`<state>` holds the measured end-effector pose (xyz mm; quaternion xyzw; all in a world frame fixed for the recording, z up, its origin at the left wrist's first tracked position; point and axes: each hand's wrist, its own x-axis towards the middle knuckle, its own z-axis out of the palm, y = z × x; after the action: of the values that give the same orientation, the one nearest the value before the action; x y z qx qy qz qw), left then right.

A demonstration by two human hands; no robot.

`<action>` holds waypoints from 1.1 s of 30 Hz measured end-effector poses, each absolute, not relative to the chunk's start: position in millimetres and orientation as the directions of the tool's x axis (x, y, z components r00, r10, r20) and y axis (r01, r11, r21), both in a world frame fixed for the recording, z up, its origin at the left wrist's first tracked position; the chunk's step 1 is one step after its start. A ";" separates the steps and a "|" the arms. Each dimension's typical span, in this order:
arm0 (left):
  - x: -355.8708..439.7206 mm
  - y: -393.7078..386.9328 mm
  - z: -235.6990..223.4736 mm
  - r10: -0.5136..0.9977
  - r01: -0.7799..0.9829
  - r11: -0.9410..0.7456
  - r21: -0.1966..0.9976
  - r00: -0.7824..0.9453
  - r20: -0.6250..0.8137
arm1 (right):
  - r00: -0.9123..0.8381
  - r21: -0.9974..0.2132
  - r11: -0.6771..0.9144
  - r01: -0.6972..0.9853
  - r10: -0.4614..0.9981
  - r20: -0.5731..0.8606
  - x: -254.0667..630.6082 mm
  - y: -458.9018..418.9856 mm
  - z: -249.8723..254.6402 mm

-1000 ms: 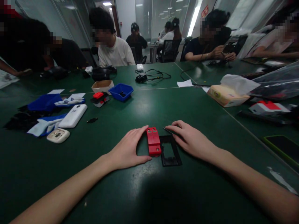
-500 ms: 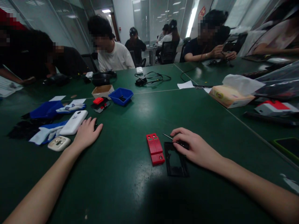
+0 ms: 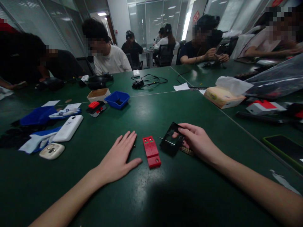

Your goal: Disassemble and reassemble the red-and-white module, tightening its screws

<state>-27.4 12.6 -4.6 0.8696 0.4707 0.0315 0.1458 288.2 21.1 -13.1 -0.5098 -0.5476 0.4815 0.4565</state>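
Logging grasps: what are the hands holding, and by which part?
Right hand: the black frame, by its right edge; whether also the thin rod beside it, unclear. Left hand: palm down, fingers spread; anything held underneath can't be told.

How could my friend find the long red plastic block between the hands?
On the big, dark green table, look between the person's bare left hand and bare right hand. The long, stepped red plastic block lies there, screws at both ends. Its red colour sets it apart from the flat black rectangular frame in the right hand.
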 end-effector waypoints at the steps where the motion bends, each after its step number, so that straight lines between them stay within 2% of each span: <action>1: -18.8 4.7 -4.0 0.807 0.782 -0.526 0.334 0.583 -0.095 | -0.058 -0.997 0.011 0.076 0.998 0.006 286.3 18.8 -10.2; 6: -3.3 -14.0 -10.7 0.803 0.682 -0.484 0.547 0.596 -0.032 | -0.033 -0.993 0.111 -0.041 0.993 0.112 275.0 0.5 -1.2; 8: -4.5 -12.7 -14.8 0.832 0.673 -0.443 0.593 0.554 -0.006 | -0.028 -0.976 0.219 -0.009 0.975 0.220 271.6 -6.5 -2.6; 10: -3.1 -8.3 -16.4 0.851 0.675 -0.421 0.607 0.526 0.006 | -0.061 -0.919 0.377 0.118 0.926 0.373 269.5 -12.1 -5.8; 11: -0.5 -5.4 -16.1 0.854 0.675 -0.421 0.606 0.521 0.012 | -0.123 -0.854 0.479 0.205 0.878 0.463 268.7 -14.3 -7.5; 13: 8.0 0.7 -13.6 0.851 0.668 -0.435 0.603 0.524 0.034 | -0.339 -0.633 0.693 0.344 0.720 0.605 267.2 -17.5 -9.9; 15: 17.2 6.1 -10.6 0.848 0.649 -0.443 0.619 0.528 0.053 | -0.546 -0.397 0.820 0.413 0.572 0.613 265.1 -19.5 -10.7; 17: 23.1 9.2 -9.1 0.858 0.625 -0.419 0.659 0.511 0.061 | -0.626 -0.284 0.836 0.470 0.542 0.561 262.1 -20.8 -10.4; 22: 20.1 7.2 -11.9 0.861 0.560 -0.389 0.732 0.504 0.072 | -0.658 -0.225 0.820 0.527 0.561 0.503 256.1 -23.2 -7.6; 27: 18.7 2.8 -13.3 0.836 0.576 -0.460 0.675 0.538 0.110 | -0.630 -0.185 0.813 0.553 0.553 0.546 252.7 -25.4 -0.9; 30: 21.5 -0.2 -12.3 0.824 0.596 -0.497 0.631 0.553 0.128 | -0.616 -0.157 0.766 0.624 0.605 0.504 249.1 -26.6 0.1; 33: 22.2 -1.3 -12.6 0.807 0.599 -0.527 0.602 0.575 0.134 | -0.619 -0.182 0.750 0.636 0.637 0.460 247.3 -27.9 -3.4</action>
<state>22.2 -1.3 -12.6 0.8498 0.4138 0.2033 0.2554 247.3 -27.9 -3.4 -0.3537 -0.8997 0.0005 0.2557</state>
